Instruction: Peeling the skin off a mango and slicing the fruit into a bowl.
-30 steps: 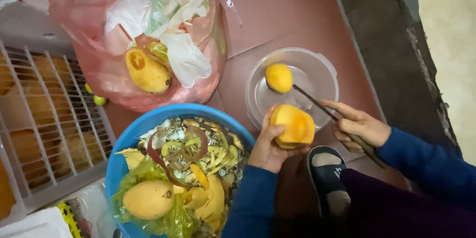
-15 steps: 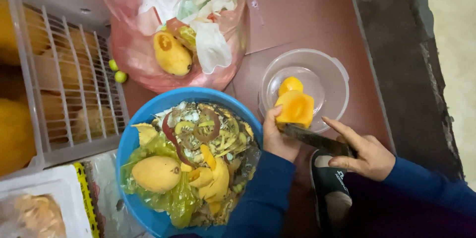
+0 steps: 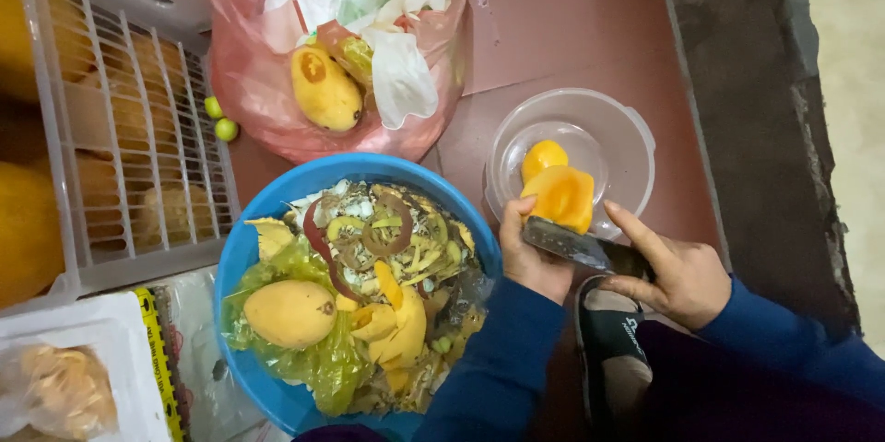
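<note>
- left hand (image 3: 533, 258) is wrapped around a peeled mango piece (image 3: 559, 197), thumb up along its side, holding it right over the clear plastic bowl (image 3: 636, 142), likely so whatever comes off drops straight in.
- right hand (image 3: 678, 267) is closed on the handle of a knife (image 3: 572, 244), index finger stretched out along the top; the dark blade lies flat against the underside of the fruit, just above the left fingers.
- a smaller orange chunk (image 3: 542, 156) already sits inside that bowl, touching the held piece or just behind it, hard to tell which.
- beside the left wrist, the blue basin (image 3: 241, 258) is piled with peels, green scraps and a red curl of skin, and one whole yellow mango (image 3: 290, 313) rests on the left side of the heap. it sits close, in easy reach for scraps.
- above the basin, a pink plastic bag (image 3: 249, 82) holds crumpled white paper and another mango (image 3: 324, 89) with a dark spot on its end.
- two small green fruits (image 3: 219, 117) lie on the floor between bag and white wire crate (image 3: 120, 156).
- a black sandal (image 3: 610, 350) shows below the hands, on the brown floor (image 3: 572, 27).
</note>
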